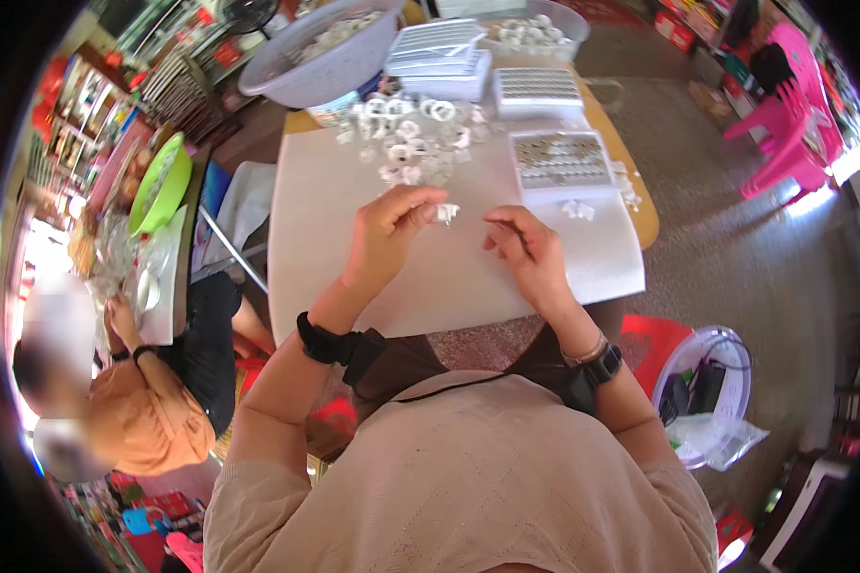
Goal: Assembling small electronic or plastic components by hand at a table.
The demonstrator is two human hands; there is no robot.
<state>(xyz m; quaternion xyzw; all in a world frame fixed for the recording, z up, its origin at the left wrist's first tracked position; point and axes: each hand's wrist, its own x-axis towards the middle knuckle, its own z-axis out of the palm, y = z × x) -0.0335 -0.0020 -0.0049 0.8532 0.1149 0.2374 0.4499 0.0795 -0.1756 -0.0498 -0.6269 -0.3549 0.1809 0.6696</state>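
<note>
My left hand (389,232) pinches a small white clip (446,212) mid-sheet, fingers closed on it. Right hand (526,250) half curled just beside it (can't tell if holding anything). Loose clip pile (413,143) at the white sheet's (334,248) far edge.

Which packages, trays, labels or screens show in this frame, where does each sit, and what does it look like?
Filled tray: white sheet's far right, rectangular, white grid holding small pieces.
Second tray: just beyond it, white, rectangular.
Stack of trays: far table edge, white, flat.
Clear plastic bag: floor at right, beside a white bucket.
Left hand: pinches a small white clip.
No screens or readable labels.
</note>
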